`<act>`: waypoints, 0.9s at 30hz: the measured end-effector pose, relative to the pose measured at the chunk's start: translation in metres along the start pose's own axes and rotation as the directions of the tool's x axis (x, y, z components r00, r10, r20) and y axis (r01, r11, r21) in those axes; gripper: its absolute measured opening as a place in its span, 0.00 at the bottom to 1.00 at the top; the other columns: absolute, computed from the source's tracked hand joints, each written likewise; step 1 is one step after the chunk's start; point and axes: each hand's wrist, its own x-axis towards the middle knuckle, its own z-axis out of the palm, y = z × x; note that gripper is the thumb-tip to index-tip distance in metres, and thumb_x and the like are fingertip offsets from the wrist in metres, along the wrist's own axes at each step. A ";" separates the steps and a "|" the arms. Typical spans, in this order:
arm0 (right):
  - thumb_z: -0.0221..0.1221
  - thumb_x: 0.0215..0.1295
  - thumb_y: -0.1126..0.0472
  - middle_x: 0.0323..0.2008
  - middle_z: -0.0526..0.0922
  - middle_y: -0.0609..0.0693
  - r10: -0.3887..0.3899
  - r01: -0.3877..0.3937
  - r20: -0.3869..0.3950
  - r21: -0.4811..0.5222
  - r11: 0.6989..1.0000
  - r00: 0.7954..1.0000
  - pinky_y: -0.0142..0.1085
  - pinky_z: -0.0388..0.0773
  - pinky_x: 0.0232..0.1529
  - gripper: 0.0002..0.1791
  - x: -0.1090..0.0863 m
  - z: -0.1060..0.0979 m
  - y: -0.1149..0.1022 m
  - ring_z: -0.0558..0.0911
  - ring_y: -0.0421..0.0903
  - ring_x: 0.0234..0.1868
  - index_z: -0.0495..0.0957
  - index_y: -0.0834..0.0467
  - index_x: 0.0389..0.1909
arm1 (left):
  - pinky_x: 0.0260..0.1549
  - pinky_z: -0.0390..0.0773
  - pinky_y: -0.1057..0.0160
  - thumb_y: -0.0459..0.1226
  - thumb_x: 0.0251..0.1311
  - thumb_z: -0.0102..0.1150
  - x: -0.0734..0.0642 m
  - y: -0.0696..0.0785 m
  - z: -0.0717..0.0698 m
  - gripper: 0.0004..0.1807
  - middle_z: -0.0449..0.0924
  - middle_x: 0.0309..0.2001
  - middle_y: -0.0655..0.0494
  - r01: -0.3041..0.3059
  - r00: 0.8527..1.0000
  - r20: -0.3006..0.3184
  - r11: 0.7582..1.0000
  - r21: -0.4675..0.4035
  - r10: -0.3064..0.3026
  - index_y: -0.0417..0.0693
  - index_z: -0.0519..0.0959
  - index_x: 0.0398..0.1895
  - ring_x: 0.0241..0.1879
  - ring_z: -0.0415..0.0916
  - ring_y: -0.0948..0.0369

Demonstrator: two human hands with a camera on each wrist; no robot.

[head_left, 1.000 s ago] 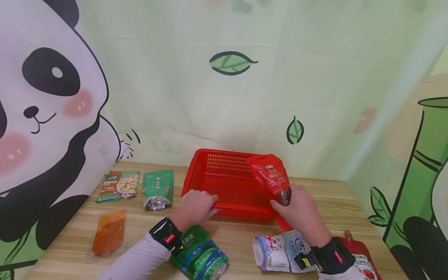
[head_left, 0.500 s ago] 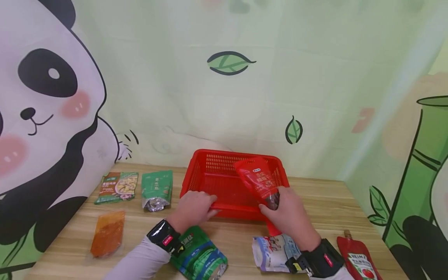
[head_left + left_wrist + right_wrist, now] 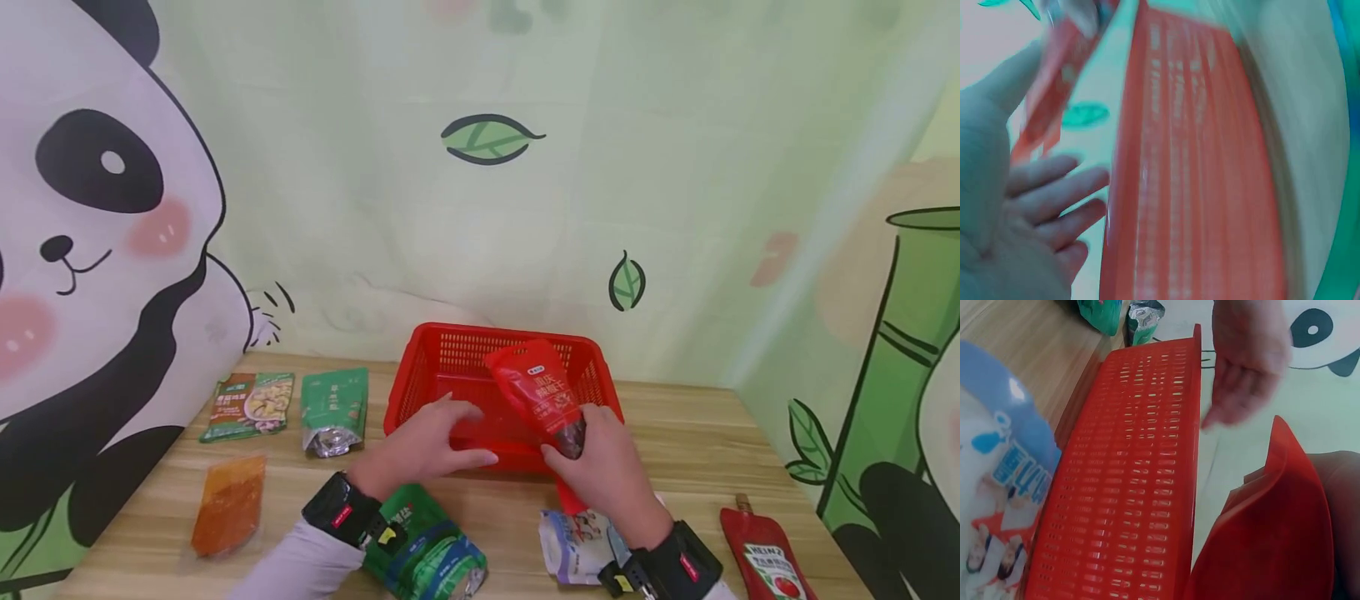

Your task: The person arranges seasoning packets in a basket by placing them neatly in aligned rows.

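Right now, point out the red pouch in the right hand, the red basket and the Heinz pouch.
Red pouch [image 3: 538, 390]: head view, printed front.
Red basket [image 3: 463, 352]: head view, slotted back wall.
Heinz pouch [image 3: 767, 552]: head view, front label.

In the head view, the left forearm [image 3: 300, 567] lies at the bottom, left of the middle. The left hand [image 3: 416, 437] is at the lower centre, and its thumb [image 3: 472, 458] and fingers [image 3: 459, 410] are apart. The right hand [image 3: 611, 471], lower right of centre, makes a pinching grip, its thumb [image 3: 558, 460] toward upper left. In the left wrist view, the left palm [image 3: 1022, 262] shows at lower left.
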 end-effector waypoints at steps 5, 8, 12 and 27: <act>0.75 0.53 0.48 0.54 0.77 0.53 -0.023 0.023 -0.045 0.002 1.000 0.999 0.52 0.86 0.50 0.39 -0.003 0.005 -0.006 0.78 0.51 0.52 0.69 0.56 0.62 | 0.55 0.83 0.49 0.61 0.59 0.67 -0.005 0.031 0.018 0.40 0.77 0.66 0.58 0.108 0.982 -0.103 0.917 -0.385 -0.159 0.56 0.69 0.70 0.65 0.76 0.53; 0.76 0.52 0.48 0.54 0.77 0.53 -0.035 0.036 -0.063 0.006 0.999 0.997 0.52 0.86 0.50 0.39 -0.006 0.005 -0.009 0.78 0.51 0.52 0.69 0.56 0.62 | 0.57 0.82 0.48 0.59 0.62 0.66 -0.006 0.047 0.028 0.38 0.78 0.66 0.55 0.128 0.961 -0.123 0.795 -0.593 -0.246 0.54 0.69 0.70 0.65 0.76 0.51; 0.76 0.51 0.47 0.52 0.77 0.52 -0.064 0.063 -0.083 -0.007 0.998 0.995 0.51 0.86 0.49 0.39 -0.009 0.006 -0.011 0.78 0.50 0.50 0.70 0.56 0.61 | 0.61 0.80 0.49 0.56 0.65 0.65 -0.004 0.062 0.039 0.38 0.79 0.65 0.49 0.145 0.942 -0.069 0.582 -0.800 -0.329 0.46 0.68 0.70 0.65 0.77 0.50; 0.79 0.46 0.47 0.47 0.77 0.49 -0.158 0.157 -0.136 -0.016 0.987 0.978 0.48 0.86 0.48 0.38 -0.016 0.013 -0.018 0.76 0.47 0.47 0.72 0.55 0.56 | 0.60 0.80 0.55 0.57 0.58 0.71 0.009 0.079 0.058 0.40 0.81 0.63 0.54 0.194 0.913 0.113 0.175 -0.965 -0.392 0.49 0.71 0.69 0.56 0.84 0.56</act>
